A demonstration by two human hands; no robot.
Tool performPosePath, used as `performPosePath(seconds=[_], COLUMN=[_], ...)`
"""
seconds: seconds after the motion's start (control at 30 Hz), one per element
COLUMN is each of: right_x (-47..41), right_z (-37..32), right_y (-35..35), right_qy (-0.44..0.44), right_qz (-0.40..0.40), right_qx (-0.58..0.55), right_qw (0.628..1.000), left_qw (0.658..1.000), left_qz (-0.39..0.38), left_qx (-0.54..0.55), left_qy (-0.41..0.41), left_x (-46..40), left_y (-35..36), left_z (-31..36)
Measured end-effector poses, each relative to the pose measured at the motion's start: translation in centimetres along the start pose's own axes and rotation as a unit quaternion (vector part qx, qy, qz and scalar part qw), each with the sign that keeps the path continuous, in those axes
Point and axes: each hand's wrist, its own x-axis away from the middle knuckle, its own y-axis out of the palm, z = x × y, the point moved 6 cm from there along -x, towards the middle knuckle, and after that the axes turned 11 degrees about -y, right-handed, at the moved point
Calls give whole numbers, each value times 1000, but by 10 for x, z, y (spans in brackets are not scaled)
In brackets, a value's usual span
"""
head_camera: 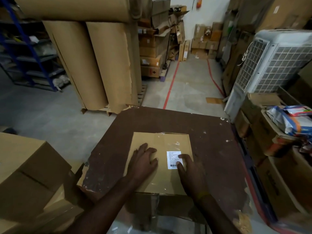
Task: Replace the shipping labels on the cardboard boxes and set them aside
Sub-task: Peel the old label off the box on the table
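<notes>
A taped cardboard box lies flat on the worn brown table. A white shipping label with a barcode sits on its top face, right of the middle. My left hand rests flat on the left part of the box top, fingers spread. My right hand lies over the label's right side, its fingertips pressing on the label's right edge. The label's lower right corner is hidden under those fingers.
Large cardboard boxes stand at my left. More boxes with plastic packets crowd the right, behind them a white air cooler. Big brown paper rolls stand beyond the table. A floor aisle with red lines runs ahead.
</notes>
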Motion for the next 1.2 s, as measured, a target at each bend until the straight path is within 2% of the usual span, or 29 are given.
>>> performPosePath(seconds=[0.17, 0.37, 0.63, 0.77, 0.9, 1.2], right_x=[-46, -56, -58, -62, -64, -77], right_z=[5, 5, 1, 2, 0, -4], right_y=[9, 15, 23, 28, 26, 29], right_qy=[7, 44, 15, -16, -29, -40], right_qz=[-12, -53, -105, -107, -66, -89], right_qx=[12, 54, 123, 145, 142, 151], right_qw=[1000, 996, 987, 984, 987, 984], left_qw=[999, 998, 995, 995, 994, 992], left_qz=[-15, 24, 49, 62, 69, 79], left_qx=[-6, 10, 12, 8, -4, -33], left_qy=[50, 61, 81, 81, 86, 97], left_x=[-30, -33, -36, -36, -35, -34], left_y=[-1, 1, 5, 5, 4, 6], left_z=[17, 12, 9, 10, 13, 15])
